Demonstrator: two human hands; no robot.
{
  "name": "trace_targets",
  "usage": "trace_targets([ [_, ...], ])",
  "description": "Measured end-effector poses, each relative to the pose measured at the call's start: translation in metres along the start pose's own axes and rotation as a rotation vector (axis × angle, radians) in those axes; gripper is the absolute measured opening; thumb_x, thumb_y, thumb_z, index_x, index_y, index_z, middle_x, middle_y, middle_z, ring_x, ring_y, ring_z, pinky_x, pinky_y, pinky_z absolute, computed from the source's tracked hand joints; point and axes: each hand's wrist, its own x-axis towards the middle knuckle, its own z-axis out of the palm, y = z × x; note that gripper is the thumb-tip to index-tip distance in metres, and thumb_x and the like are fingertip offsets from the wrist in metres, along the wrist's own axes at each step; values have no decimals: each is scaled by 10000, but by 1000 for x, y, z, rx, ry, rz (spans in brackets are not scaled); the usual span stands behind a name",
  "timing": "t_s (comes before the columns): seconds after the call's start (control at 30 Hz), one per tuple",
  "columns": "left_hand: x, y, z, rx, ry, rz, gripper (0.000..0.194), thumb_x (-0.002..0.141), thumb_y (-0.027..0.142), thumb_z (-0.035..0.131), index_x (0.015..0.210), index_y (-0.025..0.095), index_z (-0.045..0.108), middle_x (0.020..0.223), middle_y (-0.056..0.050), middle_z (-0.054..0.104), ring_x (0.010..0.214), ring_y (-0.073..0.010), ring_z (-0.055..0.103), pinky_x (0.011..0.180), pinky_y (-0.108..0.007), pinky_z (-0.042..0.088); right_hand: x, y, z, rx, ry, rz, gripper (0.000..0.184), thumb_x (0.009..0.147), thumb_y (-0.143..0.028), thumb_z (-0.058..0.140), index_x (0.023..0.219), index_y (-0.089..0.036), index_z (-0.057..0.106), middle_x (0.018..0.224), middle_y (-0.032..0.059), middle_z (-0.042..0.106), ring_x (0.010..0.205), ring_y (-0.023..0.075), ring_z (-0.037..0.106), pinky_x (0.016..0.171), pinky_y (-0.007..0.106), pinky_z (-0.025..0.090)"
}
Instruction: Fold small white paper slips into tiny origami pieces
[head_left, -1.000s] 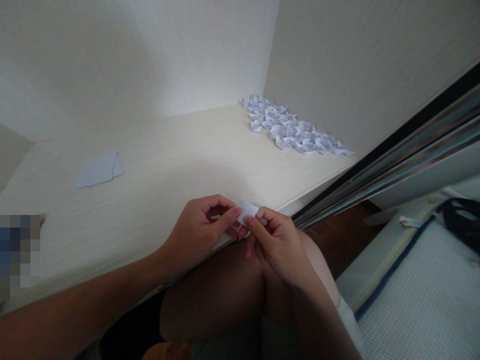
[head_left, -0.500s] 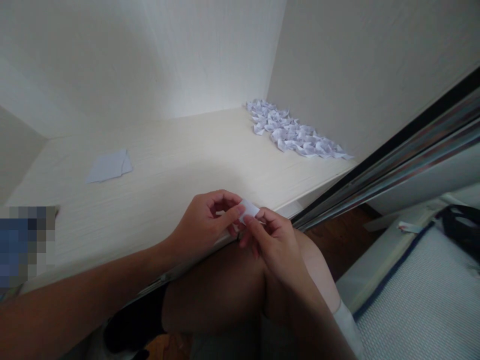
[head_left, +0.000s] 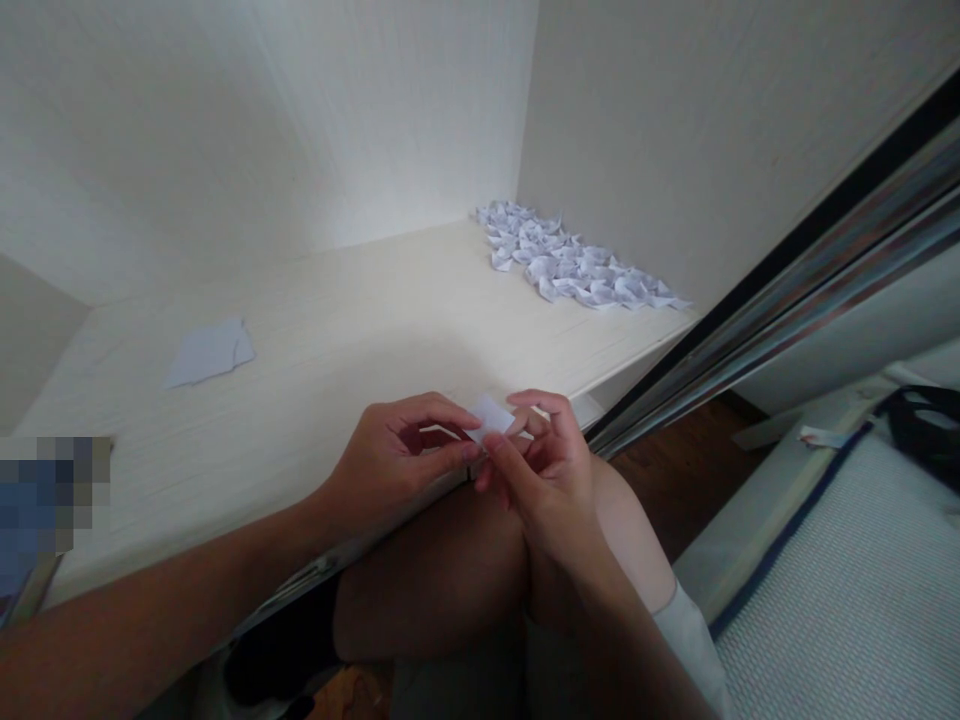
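The premises appear domestic: a private room, probably a bedroom, though a dormitory cannot be ruled out. Grounds are as follows. A pale wood-grain worktop [head_left: 360, 310] is enclosed by a matching back panel [head_left: 390, 120] and side panel [head_left: 660, 130], in the manner of fitted home furniture. Reddish-brown wood-look flooring [head_left: 705, 460] shows beneath. To my right stands a light frame [head_left: 750, 545] bearing a pale woven surface [head_left: 862, 580] with dark-blue edging [head_left: 789, 535]; whether bed or seat, I cannot determine.
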Motion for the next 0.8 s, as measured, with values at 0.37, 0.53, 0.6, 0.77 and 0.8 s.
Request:
trace_targets([
  [0.37,2,-4,-7,-22,-39,40,138,798,129,854,897,220,823,886,-23,803,826,-132,755,769,-211,614,5,-14,-18,-175,-124,-82,228,777,-158,849,959,-292,814,892,-7,732,777,141,649,684,284,515],
  [0.53,-1,-2,-4,-8,-60,96,103,860,124,794,915,210,810,917,-26,796,847,-126,747,773,-208,609,4,-8,-17,-166,-170,-130,191,790,-138,820,922,-274,791,852,-8,714,742,135,635,680,281,517],
  [0.6,-2,0,-1,10,14,73,70,875,147,784,913,205,788,888,-10,782,808,-112,735,730,-187,602,3,-4,-14,-183,-154,-172,162,811,-141,794,916,-260,762,863,-2,702,744,138,638,670,281,515],
  [0.77,-1,2,1,66,82,-70,41,880,217,789,871,189,761,780,16,755,704,-87,705,649,-148,575,0,8,-8,-342,-136,-281,148,837,-122,744,895,-250,699,880,6,683,771,154,662,689,294,533],
  [0.8,0,3,1,78,66,-84,70,893,227,773,843,180,762,761,12,753,692,-87,700,653,-153,575,0,9,-7,-341,-127,-277,161,840,-119,742,906,-253,684,870,0,685,769,152,665,688,289,534],
])
